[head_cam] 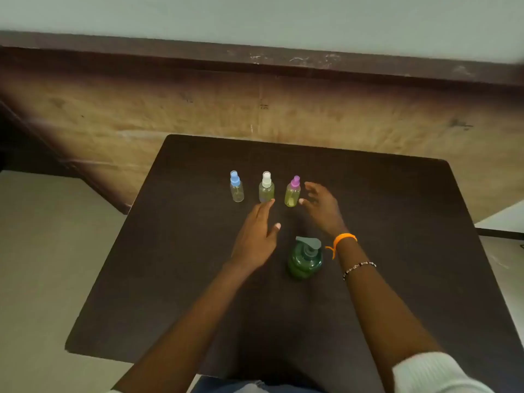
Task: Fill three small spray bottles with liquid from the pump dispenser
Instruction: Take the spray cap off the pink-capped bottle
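Three little spray bottles stand in a row on my dark worktop (397,222): blue-capped bottle (236,186), white-capped bottle (266,188), purple-capped bottle (293,192). The green pump dispenser (305,259) sits nearer me, between my wrists. My left hand (256,236) and right hand (321,207) hover, grip wide, holding nothing, flanking the purple one.

Classroom prob – dark desk (382,222), scuffed wood bench (198,109)
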